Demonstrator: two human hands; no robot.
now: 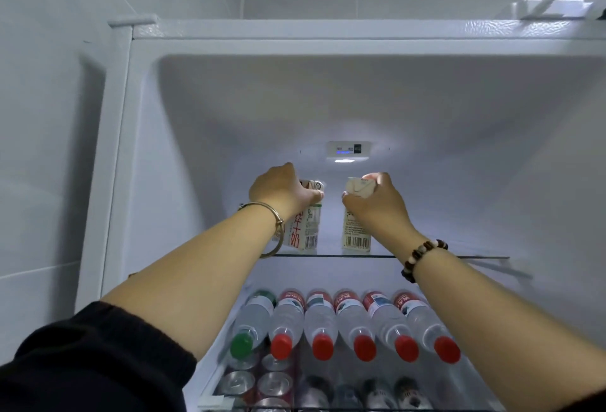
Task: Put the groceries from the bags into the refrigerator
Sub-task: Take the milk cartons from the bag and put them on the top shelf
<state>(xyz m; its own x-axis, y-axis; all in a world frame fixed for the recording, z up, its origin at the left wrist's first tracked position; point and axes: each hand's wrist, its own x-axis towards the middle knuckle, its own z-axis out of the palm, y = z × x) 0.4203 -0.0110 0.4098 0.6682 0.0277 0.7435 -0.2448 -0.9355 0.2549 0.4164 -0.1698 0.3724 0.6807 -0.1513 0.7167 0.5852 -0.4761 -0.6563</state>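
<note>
Both arms reach into the open refrigerator (124, 156). My left hand (280, 190) grips the top of a white milk carton with red lettering (305, 228). My right hand (377, 203) grips the top of a second carton with a barcode (355, 236). Both cartons stand upright, side by side with a gap between them, near the front edge of the top glass shelf (459, 257). The fingers of both hands are hidden behind the cartons.
On the shelf below lie several water bottles (354, 323) in a row, caps toward me, one green-capped (242, 344) at the left. Beneath them stand several drink cans (273, 385). A control panel with a light (347, 151) sits on the back wall.
</note>
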